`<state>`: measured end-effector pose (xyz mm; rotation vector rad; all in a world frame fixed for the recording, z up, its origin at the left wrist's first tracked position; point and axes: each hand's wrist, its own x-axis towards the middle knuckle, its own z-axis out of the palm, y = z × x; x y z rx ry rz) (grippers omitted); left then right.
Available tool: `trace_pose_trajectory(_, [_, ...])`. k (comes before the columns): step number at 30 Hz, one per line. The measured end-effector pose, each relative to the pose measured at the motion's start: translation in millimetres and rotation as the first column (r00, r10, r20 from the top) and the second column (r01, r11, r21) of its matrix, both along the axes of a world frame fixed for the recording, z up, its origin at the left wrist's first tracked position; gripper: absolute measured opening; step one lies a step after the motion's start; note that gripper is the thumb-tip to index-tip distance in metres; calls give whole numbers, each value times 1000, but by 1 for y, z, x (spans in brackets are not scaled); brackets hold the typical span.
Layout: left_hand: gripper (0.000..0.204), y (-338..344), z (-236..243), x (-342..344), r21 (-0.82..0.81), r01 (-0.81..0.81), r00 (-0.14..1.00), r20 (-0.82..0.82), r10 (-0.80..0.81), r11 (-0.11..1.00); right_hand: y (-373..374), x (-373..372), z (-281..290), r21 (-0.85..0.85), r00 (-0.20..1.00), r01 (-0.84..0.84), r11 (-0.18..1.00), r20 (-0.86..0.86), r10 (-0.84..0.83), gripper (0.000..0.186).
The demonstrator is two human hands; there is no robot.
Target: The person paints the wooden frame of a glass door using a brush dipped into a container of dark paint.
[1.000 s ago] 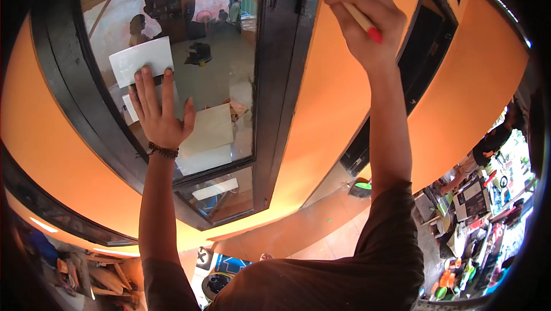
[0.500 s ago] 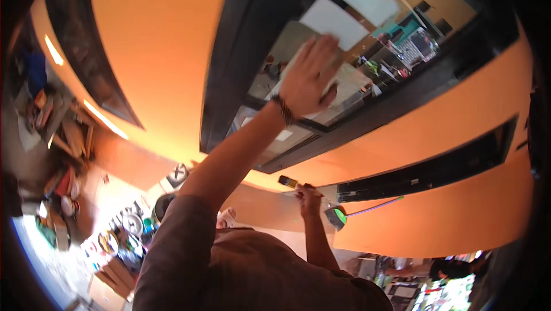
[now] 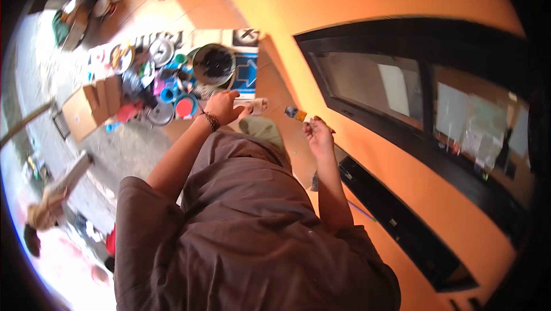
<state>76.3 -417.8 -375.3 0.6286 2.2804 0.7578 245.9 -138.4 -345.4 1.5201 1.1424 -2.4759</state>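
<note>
My right hand (image 3: pixel 319 134) is closed around the handle of a paintbrush (image 3: pixel 297 114) with dark bristles and a yellowish band. The brush points up and left, apart from the orange wall. My left hand (image 3: pixel 222 108), a dark bracelet at its wrist, hovers in front of me with fingers apart and holds nothing that I can see. Just beyond it on the floor stands a round bucket (image 3: pixel 214 64) with black paint-like stuff inside. A window with a black frame (image 3: pixel 373 114) runs along the wall on my right.
Several tubs, lids and cups crowd around a red-topped container (image 3: pixel 185 107) on the floor at left. Beside them stands an open cardboard box (image 3: pixel 87 110). A person (image 3: pixel 51 208) is at the far left. A black-framed panel (image 3: pixel 402 225) sits low on the right wall.
My left hand has come down from the window glass to in front of my body. The view has swung left toward the bucket and tubs. The paintbrush stays in my right hand.
</note>
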Motion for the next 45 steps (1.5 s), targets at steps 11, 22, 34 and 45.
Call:
trace_pose_trajectory(11, [43,-66,-81,90,-223,-500,806,235,544,837,-44,-107,-112,-67,808,-550,832,209,551,20])
trace_pose_trajectory(22, [34,1,-237,160,-221,-848,387,361,848,481,-103,-194,-365,336,349,-906,258,245,905,19])
trace_pose_trajectory(34, [37,59,-318,153,-287,-917,106,492,864,276,-161,-246,-544,894,44,-341,-292,325,945,19])
trace_pose_trajectory(45, [35,55,-318,139,-397,-901,-55,506,861,176,-163,-253,-573,823,-282,-121,-555,507,814,31])
